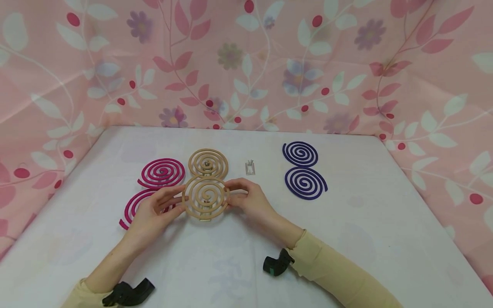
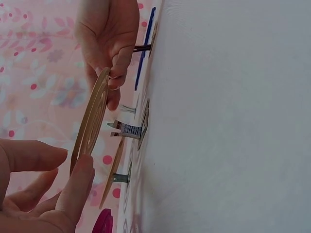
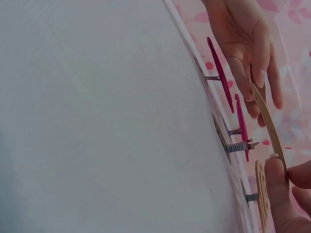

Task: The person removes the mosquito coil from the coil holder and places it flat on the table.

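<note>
Both hands hold a tan mosquito coil [image 1: 207, 195] by opposite edges. The left hand [image 1: 148, 214] pinches its left rim between thumb and fingers; the right hand [image 1: 252, 202] grips its right rim the same way. In the left wrist view the coil appears edge-on, apart from a small metal stand [image 2: 130, 130] with upright prongs on the table below it. Behind it, another tan mosquito coil [image 1: 208, 150] sits raised on a metal stand. Close to the left hand are two magenta mosquito coils [image 1: 163, 171], the nearer one partly hidden by that hand.
A bare metal coil stand [image 1: 250, 167] lies right of the tan coils. Two dark blue mosquito coils [image 1: 305, 183] are farther right, one behind the other. The white-covered table [image 1: 369, 239] meets a pink floral cloth [image 1: 246, 64] at the back and sides.
</note>
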### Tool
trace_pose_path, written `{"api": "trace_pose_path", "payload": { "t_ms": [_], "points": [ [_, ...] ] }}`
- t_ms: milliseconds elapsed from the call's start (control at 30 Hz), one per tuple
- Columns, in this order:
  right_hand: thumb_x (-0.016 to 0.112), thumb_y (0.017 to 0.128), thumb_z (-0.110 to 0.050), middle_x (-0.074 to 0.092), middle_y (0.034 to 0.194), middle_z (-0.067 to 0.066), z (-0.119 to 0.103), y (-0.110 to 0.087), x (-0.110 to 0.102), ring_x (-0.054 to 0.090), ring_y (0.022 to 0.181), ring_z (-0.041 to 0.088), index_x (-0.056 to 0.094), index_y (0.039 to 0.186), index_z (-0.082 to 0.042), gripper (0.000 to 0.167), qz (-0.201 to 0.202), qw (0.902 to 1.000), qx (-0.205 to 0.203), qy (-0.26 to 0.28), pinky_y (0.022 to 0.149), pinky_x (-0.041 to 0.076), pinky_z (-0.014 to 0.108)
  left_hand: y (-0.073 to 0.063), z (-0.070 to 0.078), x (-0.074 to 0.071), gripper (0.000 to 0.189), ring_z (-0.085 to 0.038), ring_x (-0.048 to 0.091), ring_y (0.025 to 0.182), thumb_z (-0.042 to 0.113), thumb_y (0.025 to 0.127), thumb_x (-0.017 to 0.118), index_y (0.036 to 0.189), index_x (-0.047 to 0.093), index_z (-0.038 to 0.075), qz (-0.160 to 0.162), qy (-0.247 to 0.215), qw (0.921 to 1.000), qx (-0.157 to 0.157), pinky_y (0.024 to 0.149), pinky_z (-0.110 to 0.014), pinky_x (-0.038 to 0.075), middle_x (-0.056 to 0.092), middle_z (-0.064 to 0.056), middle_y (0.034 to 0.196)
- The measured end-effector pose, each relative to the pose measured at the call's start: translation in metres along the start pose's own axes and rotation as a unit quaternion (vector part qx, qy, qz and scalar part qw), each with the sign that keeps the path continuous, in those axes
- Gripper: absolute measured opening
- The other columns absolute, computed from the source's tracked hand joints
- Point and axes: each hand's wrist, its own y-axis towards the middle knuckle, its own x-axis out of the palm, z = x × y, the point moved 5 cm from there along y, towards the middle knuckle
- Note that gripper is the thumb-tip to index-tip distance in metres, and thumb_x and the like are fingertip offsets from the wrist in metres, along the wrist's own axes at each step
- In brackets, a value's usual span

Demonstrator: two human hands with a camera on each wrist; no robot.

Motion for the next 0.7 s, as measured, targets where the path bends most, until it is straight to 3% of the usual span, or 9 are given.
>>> {"api": "trace_pose_path", "payload": {
  "t_ms": [200, 433, 700],
  "points": [
    [0.063, 0.088, 0.006, 0.060, 0.127, 0.020, -0.006, -0.001, -0.009, 0.070, 0.086, 0.013, 0.058, 0.130, 0.004, 0.042, 0.000, 0.9999, -0.009, -0.006, 0.083, 0.061, 0.036, 0.005, -0.002, 0.005, 0.046, -0.001, 0.067, 0.108, 0.012, 0.094, 0.069, 0.136, 0.054, -0.001, -0.007, -0.064, 0.9977, -0.023, 0.086, -0.016, 0.056, 0.062, -0.018, 0.135],
    [0.063, 0.090, 0.003, 0.058, 0.129, 0.021, -0.016, -0.012, -0.029, 0.073, 0.085, 0.015, 0.056, 0.132, 0.003, 0.042, -0.009, 0.9998, -0.016, -0.011, 0.084, 0.061, 0.037, 0.010, 0.000, 0.022, 0.049, -0.006, 0.068, 0.109, 0.008, 0.095, 0.067, 0.138, 0.048, -0.008, -0.015, -0.197, 0.9790, -0.049, 0.088, -0.025, 0.058, 0.068, -0.001, 0.126],
    [0.062, 0.092, 0.001, 0.061, 0.127, 0.026, -0.018, -0.037, -0.060, 0.073, 0.086, 0.015, 0.059, 0.130, 0.004, 0.039, 0.024, 0.9996, -0.012, -0.010, 0.088, 0.060, 0.037, 0.021, 0.013, 0.054, 0.046, -0.007, 0.069, 0.106, 0.003, 0.095, 0.065, 0.138, 0.050, -0.006, -0.030, -0.222, 0.9734, -0.046, 0.089, -0.027, 0.058, 0.059, -0.023, 0.136]
  ]
}}
